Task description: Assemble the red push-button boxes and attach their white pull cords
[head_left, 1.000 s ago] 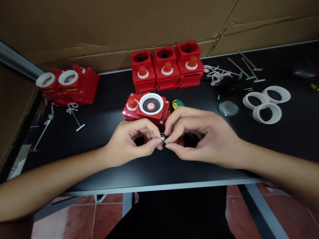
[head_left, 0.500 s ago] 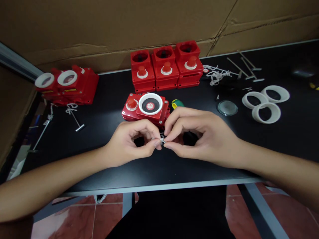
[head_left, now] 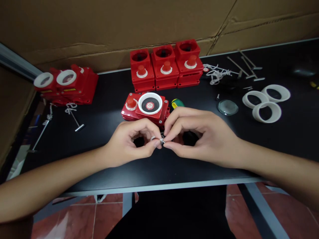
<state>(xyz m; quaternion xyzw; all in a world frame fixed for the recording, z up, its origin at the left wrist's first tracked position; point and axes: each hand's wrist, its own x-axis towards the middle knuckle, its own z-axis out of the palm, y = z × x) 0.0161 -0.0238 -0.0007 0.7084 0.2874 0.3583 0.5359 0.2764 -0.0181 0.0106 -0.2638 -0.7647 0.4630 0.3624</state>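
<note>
Pinching white cord (head_left: 161, 139), left hand (head_left: 122, 141) is facing right hand (head_left: 215, 137), which is narrowly gripping a thin metal piece (head_left: 163, 141) between them. Red box (head_left: 138, 113) is lying just beyond both; steady fingertip pressure is probably helping control.

I work in dim, soft light. Behind the red box (head_left: 144, 109), the cardboard (head_left: 119, 26) falls into brown gloom; on my side of it, the black tabletop (head_left: 139, 174) carries a pale glare. The tiny piece (head_left: 162, 141) I pinch, just nearer me than the box, is too soft to read.
</note>
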